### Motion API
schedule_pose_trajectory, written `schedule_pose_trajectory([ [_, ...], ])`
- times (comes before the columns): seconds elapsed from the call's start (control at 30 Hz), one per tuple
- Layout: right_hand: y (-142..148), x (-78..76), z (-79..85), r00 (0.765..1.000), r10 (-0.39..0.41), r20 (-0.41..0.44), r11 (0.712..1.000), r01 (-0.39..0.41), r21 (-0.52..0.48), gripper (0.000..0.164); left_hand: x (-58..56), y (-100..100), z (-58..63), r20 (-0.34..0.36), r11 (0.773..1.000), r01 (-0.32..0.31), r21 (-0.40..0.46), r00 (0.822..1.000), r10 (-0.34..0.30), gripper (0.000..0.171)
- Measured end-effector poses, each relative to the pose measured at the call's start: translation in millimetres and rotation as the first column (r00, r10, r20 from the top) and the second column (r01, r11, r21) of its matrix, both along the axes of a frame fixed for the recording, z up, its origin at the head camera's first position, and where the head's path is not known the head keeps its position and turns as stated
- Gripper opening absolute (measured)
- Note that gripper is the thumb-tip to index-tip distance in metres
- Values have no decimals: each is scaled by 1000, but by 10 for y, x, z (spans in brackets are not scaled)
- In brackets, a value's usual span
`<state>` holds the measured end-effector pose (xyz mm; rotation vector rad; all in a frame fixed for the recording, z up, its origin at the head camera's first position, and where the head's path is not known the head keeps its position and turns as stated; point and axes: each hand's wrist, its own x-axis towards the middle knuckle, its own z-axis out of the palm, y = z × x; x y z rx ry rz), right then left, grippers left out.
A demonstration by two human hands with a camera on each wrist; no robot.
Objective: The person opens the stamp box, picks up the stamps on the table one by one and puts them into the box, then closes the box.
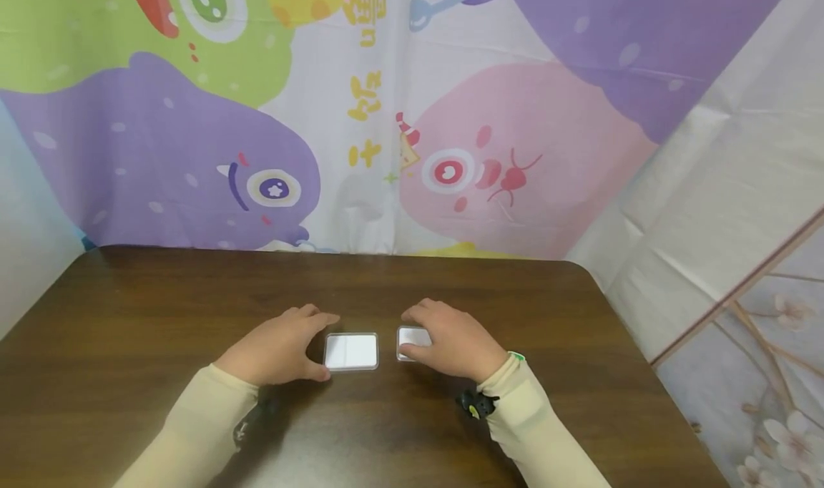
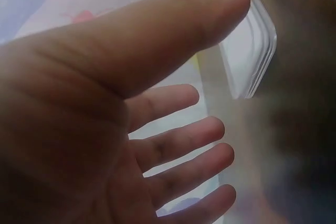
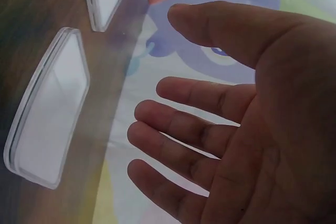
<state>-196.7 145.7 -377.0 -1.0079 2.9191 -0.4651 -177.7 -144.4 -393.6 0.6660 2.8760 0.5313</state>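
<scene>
Two flat white rectangular cases with clear rims lie side by side on the table. By the left case [image 1: 351,351] is my left hand [image 1: 273,348], fingers spread and thumb tip right at the near left corner. The left wrist view shows that thumb overlapping the case [image 2: 245,56], its other fingers extended apart from it. My right hand [image 1: 453,341] hovers over the right case [image 1: 410,335] and hides its right part from the head view. In the right wrist view this case [image 3: 52,114] lies apart from the loosely straight fingers [image 3: 173,145], with nothing held.
The brown wooden table [image 1: 360,431] ends at the back against a printed cloth [image 1: 360,216] with cartoon monsters. A pale cloth panel with flowers [image 1: 792,431] hangs at the right. A dark wrist strap [image 1: 478,404] sits on the right sleeve.
</scene>
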Motion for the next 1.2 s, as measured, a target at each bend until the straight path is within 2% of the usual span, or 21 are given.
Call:
schedule_pose_trajectory([
  [0.23, 14, -15, -62, 999, 30, -38, 999, -29, 13, 44, -20, 52, -88, -57, 1000, 13, 0, 998, -13, 81],
  [0.4, 7, -9, -81, 999, 42, -34, 999, -42, 18, 43, -26, 85, -144, -99, 999, 35, 6, 995, -34, 81],
  [0.67, -20, -25, -111, 996, 88, -22, 995, -87, 42, 43, -27, 110, -185, -87, 1000, 26, -9, 996, -27, 76],
  [0.97, -40, -36, -132, 992, 129, 0, 990, -129, 62, 40, -3, 126, -167, -116, 998, 56, 8, 992, -54, 60],
  [1.2, -74, -29, -176, 987, 158, -11, 984, -157, 81, 39, -5, 158, -209, -110, 997, 77, 6, 991, -75, 57],
])
